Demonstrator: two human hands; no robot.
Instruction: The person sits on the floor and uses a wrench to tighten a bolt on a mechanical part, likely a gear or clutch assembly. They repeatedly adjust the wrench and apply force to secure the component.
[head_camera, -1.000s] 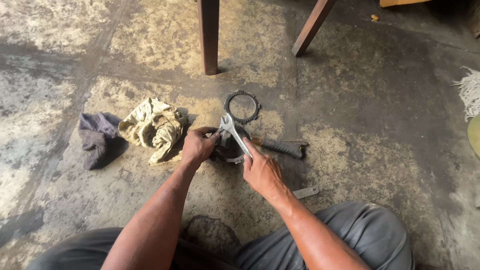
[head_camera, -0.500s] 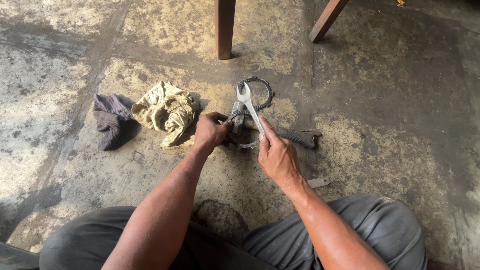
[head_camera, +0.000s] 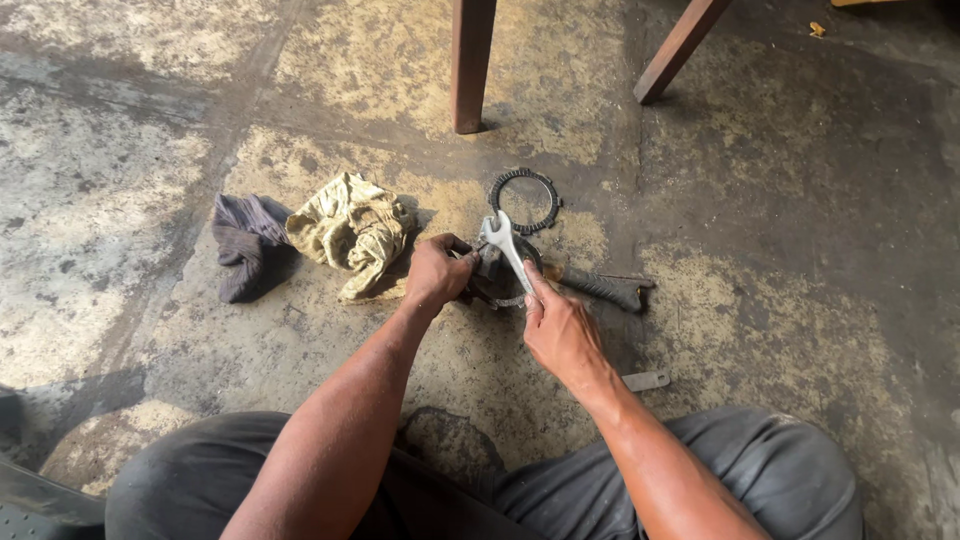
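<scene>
Head view, looking down at a stained concrete floor (head_camera: 780, 250). Person is seated, dark grey trousers (head_camera: 760, 470) along the bottom edge, both bare forearms reaching up toward frame centre.

Right hand (head_camera: 560, 335), centre and slightly right: fingers closed around the shaft of a silver open-end wrench (head_camera: 507, 252), index finger laid along the handle. Wrench runs diagonally up-left, its open head just above and left of centre, sitting over the part.

Left hand (head_camera: 437, 272), just left of centre: fingers curled tight on a dark round metal part (head_camera: 497, 280) resting on the floor, touching it on its left side. The part sits between the two hands at centre frame; hands and wrench cover most of it, so can't tell its exact shape or what the wrench head bites on.

Around it:
- Dark toothed ring (head_camera: 524, 200) flat on the floor, just above the wrench head, apart from the hands.
- Dark ribbed bar or handle (head_camera: 600, 288) lying right of the part, near the right hand's fingertips.
- Small flat metal piece (head_camera: 646, 380) on the floor right of the right wrist.
- Crumpled yellowish rag (head_camera: 352, 232) left of the left hand, close by.
- Dark purple-grey cloth (head_camera: 245, 245) further left, touching the rag's edge.
- Two wooden legs at the top: one upright (head_camera: 470, 60), one slanted (head_camera: 682, 45) to the upper right.
</scene>
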